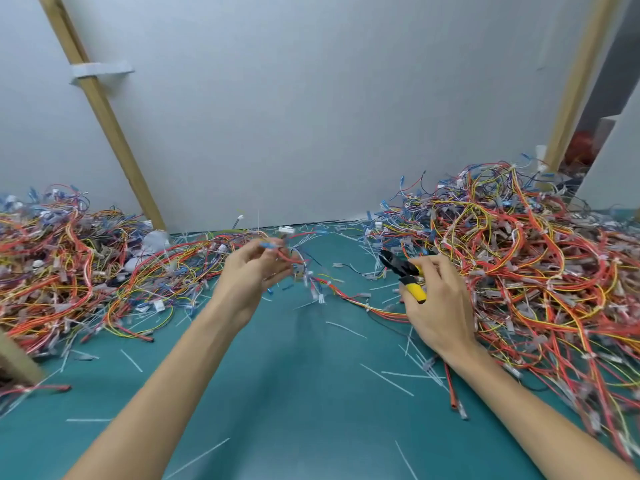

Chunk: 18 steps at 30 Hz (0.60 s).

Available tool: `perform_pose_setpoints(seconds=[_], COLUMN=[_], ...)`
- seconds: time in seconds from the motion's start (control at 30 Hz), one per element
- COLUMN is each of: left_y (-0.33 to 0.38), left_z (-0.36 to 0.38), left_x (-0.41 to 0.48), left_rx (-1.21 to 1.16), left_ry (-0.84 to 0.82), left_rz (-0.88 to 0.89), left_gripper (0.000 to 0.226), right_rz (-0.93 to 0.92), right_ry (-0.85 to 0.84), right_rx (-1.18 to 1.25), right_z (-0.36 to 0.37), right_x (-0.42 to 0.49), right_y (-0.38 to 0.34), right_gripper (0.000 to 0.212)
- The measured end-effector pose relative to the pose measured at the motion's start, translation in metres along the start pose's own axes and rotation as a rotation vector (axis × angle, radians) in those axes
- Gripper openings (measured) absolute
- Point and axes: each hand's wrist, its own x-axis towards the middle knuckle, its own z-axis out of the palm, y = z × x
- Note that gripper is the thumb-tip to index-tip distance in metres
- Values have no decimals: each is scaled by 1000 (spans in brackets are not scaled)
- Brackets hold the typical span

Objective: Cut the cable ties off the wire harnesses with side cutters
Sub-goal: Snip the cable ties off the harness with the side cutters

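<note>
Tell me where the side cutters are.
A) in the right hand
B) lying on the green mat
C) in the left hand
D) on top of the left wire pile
A: the right hand grips the yellow-handled side cutters; the left hand holds a wire harness.

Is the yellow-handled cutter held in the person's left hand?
No, the right hand grips the side cutters by their yellow handles, while the left hand holds up a wire harness.
</note>
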Motion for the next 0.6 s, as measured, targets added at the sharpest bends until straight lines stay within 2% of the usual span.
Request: perform_pose_setpoints(seconds=[0.07, 0.17, 0.27, 0.33, 0.37, 0.43, 0.5, 0.53, 0.6], left_y=[-12, -29, -42, -46, -46, -45, -46, -47, -49], left_z=[-9, -27, -52, -71, -80, -93, -103, -106, -110], left_x=[-4, -13, -24, -30, -34, -42, -50, -54, -60], left_rx=[-99, -39, 282, 508, 560, 463, 293, 242, 207], left_ry=[47, 138, 209, 196, 164, 85, 42, 21, -56], left_rz=[-51, -105, -80, -55, -68, -130, -154, -149, -133], left_gripper=[18, 16, 6, 4, 3, 6, 16, 22, 29], right_rz=[-30, -157, -306, -309, -265, -132, 61, 86, -75], right_ry=[20, 33, 61, 32, -7, -208, -559, -711, -837], right_rx=[-28, -99, -134, -39, 56, 282, 513, 545, 382], right_z=[-2, -10, -21, -24, -23, -19, -12, -6, 13], right_x=[1, 3, 7, 9, 11, 19, 31, 36, 44], right_y=[-1, -7, -23, -42, -53, -72, -90, -97, -111], right_gripper=[44, 49, 52, 47, 38, 15, 17, 17, 13])
